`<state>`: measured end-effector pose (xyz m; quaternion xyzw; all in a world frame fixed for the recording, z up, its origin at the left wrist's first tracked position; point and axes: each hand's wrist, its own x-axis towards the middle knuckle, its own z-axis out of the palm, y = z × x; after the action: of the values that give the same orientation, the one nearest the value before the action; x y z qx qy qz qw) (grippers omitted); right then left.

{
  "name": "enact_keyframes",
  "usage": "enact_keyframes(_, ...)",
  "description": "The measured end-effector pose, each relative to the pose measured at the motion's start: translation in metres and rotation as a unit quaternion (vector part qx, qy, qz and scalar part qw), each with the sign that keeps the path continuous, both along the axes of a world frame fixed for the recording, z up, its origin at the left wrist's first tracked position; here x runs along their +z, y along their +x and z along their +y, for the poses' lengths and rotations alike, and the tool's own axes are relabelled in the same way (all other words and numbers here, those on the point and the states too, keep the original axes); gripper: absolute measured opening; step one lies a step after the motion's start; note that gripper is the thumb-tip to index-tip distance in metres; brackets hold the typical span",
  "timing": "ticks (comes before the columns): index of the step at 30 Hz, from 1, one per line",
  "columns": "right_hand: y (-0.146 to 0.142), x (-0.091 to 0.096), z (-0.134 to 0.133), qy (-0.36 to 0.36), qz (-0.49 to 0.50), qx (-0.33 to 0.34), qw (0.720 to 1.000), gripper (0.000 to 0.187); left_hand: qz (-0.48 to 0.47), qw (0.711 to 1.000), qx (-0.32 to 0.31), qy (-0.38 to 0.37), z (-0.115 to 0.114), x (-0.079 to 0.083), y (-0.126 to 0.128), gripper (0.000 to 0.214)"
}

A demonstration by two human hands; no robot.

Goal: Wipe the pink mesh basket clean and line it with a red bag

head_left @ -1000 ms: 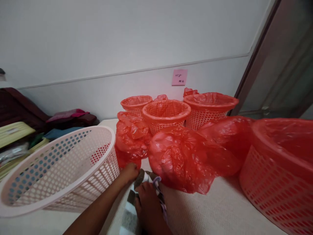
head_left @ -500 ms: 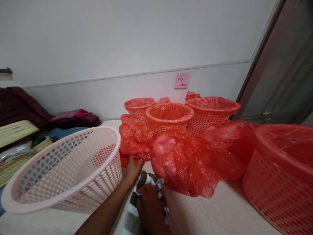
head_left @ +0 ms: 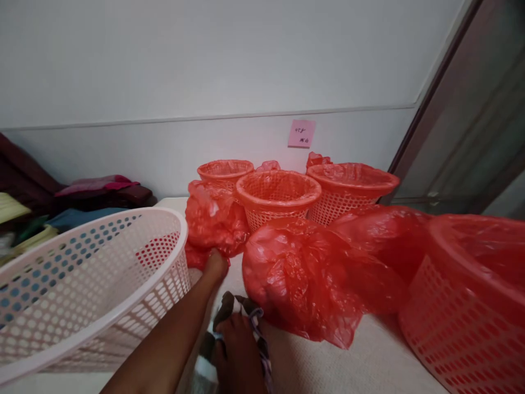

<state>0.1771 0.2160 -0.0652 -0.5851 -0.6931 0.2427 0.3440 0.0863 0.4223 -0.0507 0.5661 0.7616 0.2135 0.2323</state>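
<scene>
My left hand (head_left: 216,266) reaches forward to the low front edge of a crumpled red plastic bag (head_left: 215,219). Its fingers look closed on the plastic, though their tips are hidden. Close to me, my right hand (head_left: 240,345) is wrapped over a striped cloth (head_left: 208,346) in green, white and dark bands with a purple edging. The cloth lies on the pale, covered table (head_left: 311,366). To the right of my hands sits a bulging red plastic bag (head_left: 295,279), apart from both.
A large pale pink basket (head_left: 135,306) stands at the left. Behind the bags are red baskets (head_left: 279,200) lined with red plastic, and another red basket (head_left: 463,312) stands at the right. A pink note (head_left: 301,134) is on the white wall. Folded dark fabrics (head_left: 102,189) lie far left.
The view has shifted slightly, so the baskets and bags appear further left. My left hand stays at the bag's edge, its fingers less visible. My right hand stays on the cloth.
</scene>
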Motion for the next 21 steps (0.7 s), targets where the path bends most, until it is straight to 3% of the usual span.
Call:
enact_keyframes(3,0.0,0.003,0.0,-0.014,0.014,0.007,1.0,0.023,0.011,1.0,-0.005,-0.011,-0.017,-0.01,0.003,0.033)
enact_keyframes(6,-0.001,0.006,-0.001,-0.021,0.017,0.009,1.0,0.022,0.005,1.0,-0.011,0.02,-0.037,-0.008,0.001,0.036)
enact_keyframes(11,-0.003,0.008,-0.004,-0.011,0.016,0.004,1.0,0.023,-0.046,0.988,-0.029,0.141,-0.068,0.015,-0.009,0.033)
enact_keyframes(17,-0.007,0.004,-0.004,0.011,0.001,0.0,1.0,0.019,-0.117,0.945,-0.06,0.3,-0.107,0.032,-0.018,0.026)
enact_keyframes(21,-0.008,0.004,-0.004,0.014,-0.006,-0.004,1.0,0.02,-0.116,0.91,-0.085,0.389,-0.106,0.044,-0.018,0.024)
